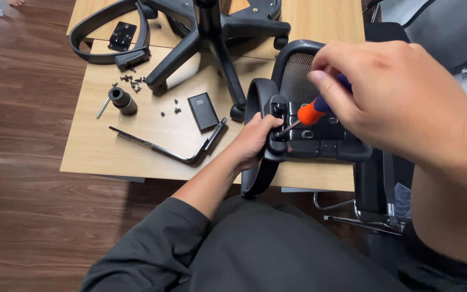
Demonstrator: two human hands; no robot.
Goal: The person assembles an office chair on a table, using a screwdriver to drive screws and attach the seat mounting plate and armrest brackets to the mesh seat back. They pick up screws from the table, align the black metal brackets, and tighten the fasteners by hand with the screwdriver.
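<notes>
Right hand [401,92] grips the screwdriver [312,112], tip at the bracket [309,135]. Left hand [255,141] clasps the armrest [260,162] (fingers wrapped).

screwdriver [313,111]: shiny orange and blue plastic grip, thin metal tip | chair back [298,81]: rough black mesh cloth, smooth matt plastic frame | armrest [263,135]: black matt plastic | table [114,146]: pale smooth wood | floor [22,108]: dark glossy wood

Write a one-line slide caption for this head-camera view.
Right hand drives an orange-handled screwdriver into a black armrest steadied by the left hand.
</notes>
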